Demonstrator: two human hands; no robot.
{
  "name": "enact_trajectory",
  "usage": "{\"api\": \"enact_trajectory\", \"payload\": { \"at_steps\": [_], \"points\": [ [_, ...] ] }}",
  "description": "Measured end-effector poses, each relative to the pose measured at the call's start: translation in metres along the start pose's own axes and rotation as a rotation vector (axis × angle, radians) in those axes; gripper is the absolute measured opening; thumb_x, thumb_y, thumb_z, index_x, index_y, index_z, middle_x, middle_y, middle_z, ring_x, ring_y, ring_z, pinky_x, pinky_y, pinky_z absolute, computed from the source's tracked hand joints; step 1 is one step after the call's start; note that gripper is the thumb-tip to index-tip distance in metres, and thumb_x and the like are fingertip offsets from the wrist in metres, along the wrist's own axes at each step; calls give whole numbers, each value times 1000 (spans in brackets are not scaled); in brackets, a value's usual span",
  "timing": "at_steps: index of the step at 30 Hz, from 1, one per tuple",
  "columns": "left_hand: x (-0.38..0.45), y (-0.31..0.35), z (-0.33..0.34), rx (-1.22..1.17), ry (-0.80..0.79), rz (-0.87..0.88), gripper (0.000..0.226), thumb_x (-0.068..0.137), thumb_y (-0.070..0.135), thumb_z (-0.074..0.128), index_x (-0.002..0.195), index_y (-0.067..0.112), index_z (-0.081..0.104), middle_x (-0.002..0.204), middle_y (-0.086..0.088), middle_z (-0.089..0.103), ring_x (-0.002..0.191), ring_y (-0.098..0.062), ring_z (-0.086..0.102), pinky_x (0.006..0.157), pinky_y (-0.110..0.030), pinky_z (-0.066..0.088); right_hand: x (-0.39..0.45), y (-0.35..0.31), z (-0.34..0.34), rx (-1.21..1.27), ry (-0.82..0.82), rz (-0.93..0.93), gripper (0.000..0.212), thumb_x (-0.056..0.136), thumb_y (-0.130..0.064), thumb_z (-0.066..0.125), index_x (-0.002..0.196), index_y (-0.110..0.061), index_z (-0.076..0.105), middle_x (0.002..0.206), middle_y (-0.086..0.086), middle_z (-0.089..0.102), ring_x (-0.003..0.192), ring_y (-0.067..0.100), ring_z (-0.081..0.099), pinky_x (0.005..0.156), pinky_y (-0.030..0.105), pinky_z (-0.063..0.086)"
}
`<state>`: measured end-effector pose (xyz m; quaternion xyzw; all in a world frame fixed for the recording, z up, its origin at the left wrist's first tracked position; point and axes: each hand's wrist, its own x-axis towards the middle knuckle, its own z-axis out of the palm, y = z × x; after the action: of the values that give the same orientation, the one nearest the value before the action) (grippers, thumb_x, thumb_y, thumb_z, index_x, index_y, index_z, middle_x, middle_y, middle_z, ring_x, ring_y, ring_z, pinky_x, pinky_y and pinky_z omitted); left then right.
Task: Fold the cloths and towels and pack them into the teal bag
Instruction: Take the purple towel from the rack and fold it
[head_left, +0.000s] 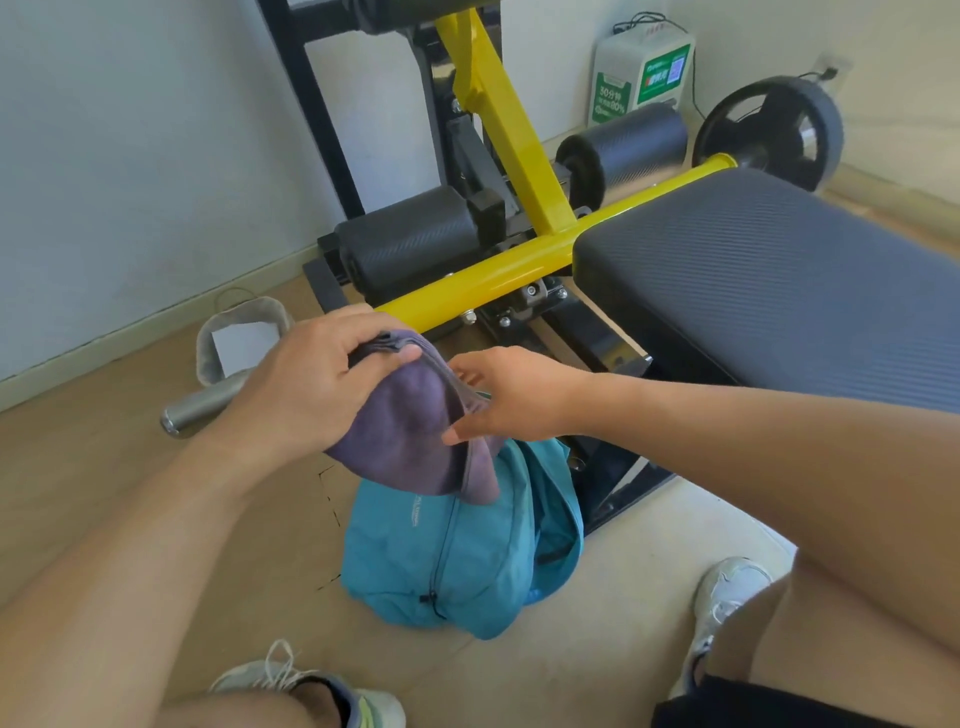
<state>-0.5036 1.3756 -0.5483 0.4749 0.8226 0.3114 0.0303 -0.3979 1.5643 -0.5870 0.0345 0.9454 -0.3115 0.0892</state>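
Left hand (306, 384) pinches the bunched top edges of the folded purple terry cloth (415, 431), which hangs down from that grip with its long axis near vertical. Right hand (511, 397), fingers straight and loose, touches the cloth's right edge and grips nothing. Soft teal fabric bag (452, 551) sits on the floor directly below the grip, its mouth just beside the cloth's lower end; left hand likely lowers it straight in.

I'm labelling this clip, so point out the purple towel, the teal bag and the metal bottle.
purple towel (410, 431): head view, middle of the hanging folded cloth.
teal bag (415, 561): head view, front panel left of the zip.
metal bottle (200, 404): head view, middle of the body lying on the floor.
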Motion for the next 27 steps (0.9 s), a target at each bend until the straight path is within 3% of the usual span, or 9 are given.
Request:
{"api": "enact_trajectory", "payload": {
  "at_steps": [3, 5, 11, 16, 19, 22, 27],
  "points": [
    [0, 2, -2, 20, 44, 8, 12, 95, 46, 51, 96, 44, 64, 91, 15, 64, 92, -4, 58, 79, -31, 47, 4, 2, 3, 25, 67, 6, 36, 86, -34, 75, 114, -16, 63, 112, 0, 69, 101, 22, 64, 89, 45, 54],
    [0, 2, -3, 19, 82, -17, 14, 96, 45, 50, 95, 40, 63, 92, 16, 65, 90, -5, 59, 77, -36, 49, 4, 4, 2, 75, 81, 26, 27, 87, -24, 69, 112, -19, 60, 106, -1, 69, 96, 22, 65, 82, 43, 56],
    [0, 1, -4, 51, 160, -71, 15, 98, 44, 49, 103, 38, 62, 97, 29, 64, 85, -2, 56, 76, -38, 48, 7, 11, 0, 103, 114, 97, 28, 87, -14, 63, 114, -19, 55, 102, -1, 65, 89, 19, 62, 66, 31, 50],
    [0, -1, -6, 36, 200, -69, 12, 99, 39, 51, 104, 43, 62, 99, 24, 65, 92, -8, 60, 82, -42, 51, 12, 22, 1, 90, 102, 156, 22, 89, -14, 62, 110, -20, 59, 103, -2, 66, 87, 19, 61, 58, 22, 43],
    [1, -2, -5, 37, 221, -77, 11, 101, 33, 54, 106, 35, 65, 93, 14, 69, 93, -12, 61, 84, -44, 51, 14, 28, 3, 70, 54, 144, 27, 89, -15, 65, 115, -19, 61, 106, -4, 67, 91, 19, 61, 62, 21, 44],
    [1, -1, -5, 33, 229, -86, 12, 102, 27, 57, 105, 30, 68, 93, 10, 70, 91, -10, 60, 83, -40, 49, 16, 30, 4, 55, -50, 117, 38, 86, -22, 73, 122, -22, 61, 106, -6, 66, 94, 18, 62, 74, 29, 50],
    [2, 0, -7, 30, 215, -87, 13, 102, 26, 57, 107, 26, 69, 93, 10, 70, 89, -3, 58, 77, -12, 41, 17, 36, 6, 67, -179, 92, 46, 79, -30, 84, 122, -22, 69, 112, -4, 73, 100, 17, 68, 91, 38, 57]
  ]
}}
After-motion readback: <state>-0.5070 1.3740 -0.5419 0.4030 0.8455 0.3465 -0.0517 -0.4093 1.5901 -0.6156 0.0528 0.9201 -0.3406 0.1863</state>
